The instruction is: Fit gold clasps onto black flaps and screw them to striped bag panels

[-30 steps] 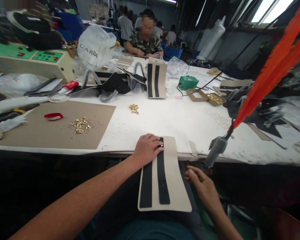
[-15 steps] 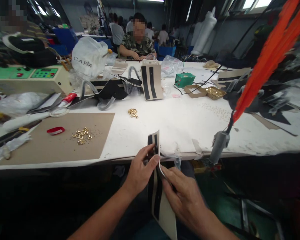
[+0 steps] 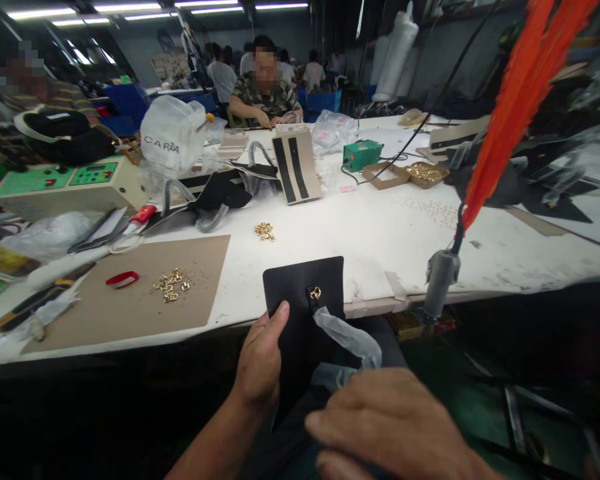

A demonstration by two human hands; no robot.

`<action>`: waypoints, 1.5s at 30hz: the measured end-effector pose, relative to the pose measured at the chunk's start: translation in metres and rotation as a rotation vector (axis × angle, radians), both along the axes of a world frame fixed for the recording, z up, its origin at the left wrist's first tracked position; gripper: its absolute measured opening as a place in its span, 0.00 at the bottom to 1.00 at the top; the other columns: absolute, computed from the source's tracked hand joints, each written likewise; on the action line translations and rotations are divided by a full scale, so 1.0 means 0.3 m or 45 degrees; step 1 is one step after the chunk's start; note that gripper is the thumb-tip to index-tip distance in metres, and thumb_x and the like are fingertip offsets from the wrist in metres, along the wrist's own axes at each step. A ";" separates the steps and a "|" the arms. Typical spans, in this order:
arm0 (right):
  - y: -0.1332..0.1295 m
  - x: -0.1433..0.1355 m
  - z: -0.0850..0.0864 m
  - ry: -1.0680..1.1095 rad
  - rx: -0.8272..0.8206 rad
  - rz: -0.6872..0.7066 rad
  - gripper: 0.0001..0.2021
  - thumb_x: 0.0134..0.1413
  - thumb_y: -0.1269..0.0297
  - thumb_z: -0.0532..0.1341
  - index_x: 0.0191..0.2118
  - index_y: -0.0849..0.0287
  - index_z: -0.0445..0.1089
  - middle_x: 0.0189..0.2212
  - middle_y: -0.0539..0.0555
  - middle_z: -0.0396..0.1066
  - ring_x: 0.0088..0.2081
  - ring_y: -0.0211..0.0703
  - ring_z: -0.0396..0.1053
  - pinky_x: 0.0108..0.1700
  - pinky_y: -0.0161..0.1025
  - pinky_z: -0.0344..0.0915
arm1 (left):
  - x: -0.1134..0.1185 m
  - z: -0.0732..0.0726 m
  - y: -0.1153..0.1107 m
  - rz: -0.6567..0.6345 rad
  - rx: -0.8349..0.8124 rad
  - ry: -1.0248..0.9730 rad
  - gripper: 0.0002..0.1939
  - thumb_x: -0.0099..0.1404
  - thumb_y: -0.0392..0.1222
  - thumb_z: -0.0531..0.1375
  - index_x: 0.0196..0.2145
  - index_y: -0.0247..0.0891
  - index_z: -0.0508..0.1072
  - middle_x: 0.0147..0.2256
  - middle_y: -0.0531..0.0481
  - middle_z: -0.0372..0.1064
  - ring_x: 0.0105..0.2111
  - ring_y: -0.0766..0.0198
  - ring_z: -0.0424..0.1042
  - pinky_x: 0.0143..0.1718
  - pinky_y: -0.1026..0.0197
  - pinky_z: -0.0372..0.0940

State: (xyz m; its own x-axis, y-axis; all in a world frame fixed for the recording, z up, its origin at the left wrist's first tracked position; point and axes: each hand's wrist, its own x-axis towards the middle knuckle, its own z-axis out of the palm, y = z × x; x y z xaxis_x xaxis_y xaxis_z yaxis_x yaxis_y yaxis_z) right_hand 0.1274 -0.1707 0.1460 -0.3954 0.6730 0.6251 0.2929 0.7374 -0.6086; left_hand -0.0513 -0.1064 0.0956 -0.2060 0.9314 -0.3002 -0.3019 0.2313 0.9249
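My left hand [image 3: 261,360] grips the left edge of a black bag panel [image 3: 300,333], its thumb lying on the black face. The panel is tilted up at the table's front edge. Near its top a gold metal fitting [image 3: 315,293] sits on a small black tab. From below that tab loops a handle [image 3: 347,337] wrapped in clear plastic, its lower end in front of the panel. My right hand [image 3: 380,417] is close to the camera, lower right, somewhat blurred. Its fingers are loosely bent and a little apart, with nothing visible in them, just below the handle.
Gold fittings [image 3: 265,232] lie on the white table, and more gold pieces [image 3: 171,285] on a brown board [image 3: 130,320]. A grey tool [image 3: 441,283] hangs at right on an orange-wrapped cord. Behind stand a striped bag panel [image 3: 300,167] and a green box [image 3: 363,155]. A co-worker [image 3: 265,87] sits opposite.
The panel has turned from its beige striped side to its black side, showing the gold fitting and wrapped handle. My right hand has come off the panel, moving down and toward the camera.
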 end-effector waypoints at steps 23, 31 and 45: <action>0.191 0.043 -0.183 0.276 -0.258 -0.500 0.07 0.61 0.72 0.70 0.42 0.53 0.80 0.37 0.49 0.79 0.38 0.40 0.77 0.42 0.36 0.72 | 0.042 0.020 -0.037 -0.536 0.070 -0.370 0.18 0.71 0.45 0.66 0.56 0.39 0.81 0.55 0.42 0.79 0.56 0.47 0.77 0.63 0.48 0.67; 0.206 0.068 -0.195 0.157 -0.201 -0.314 0.10 0.66 0.72 0.66 0.47 0.51 0.81 0.39 0.51 0.78 0.39 0.39 0.76 0.40 0.36 0.73 | 0.022 0.030 -0.036 -0.599 0.072 -0.327 0.19 0.72 0.48 0.65 0.56 0.37 0.81 0.53 0.40 0.80 0.55 0.46 0.77 0.61 0.48 0.68; 0.278 0.115 -0.140 0.143 -0.576 -0.223 0.12 0.65 0.61 0.68 0.53 0.49 0.80 0.35 0.49 0.74 0.37 0.41 0.72 0.40 0.39 0.69 | -0.013 0.035 -0.011 -0.717 -0.105 -0.477 0.20 0.68 0.46 0.68 0.54 0.34 0.80 0.50 0.37 0.81 0.49 0.46 0.81 0.57 0.47 0.71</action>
State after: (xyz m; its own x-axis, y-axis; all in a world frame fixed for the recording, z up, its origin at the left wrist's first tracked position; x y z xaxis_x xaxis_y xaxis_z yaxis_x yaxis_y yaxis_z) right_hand 0.1620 -0.0872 0.1040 -0.1994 0.9369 0.2870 0.3029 0.3375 -0.8913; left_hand -0.0552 -0.1097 0.1060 0.4352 0.8370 -0.3316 -0.4113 0.5125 0.7538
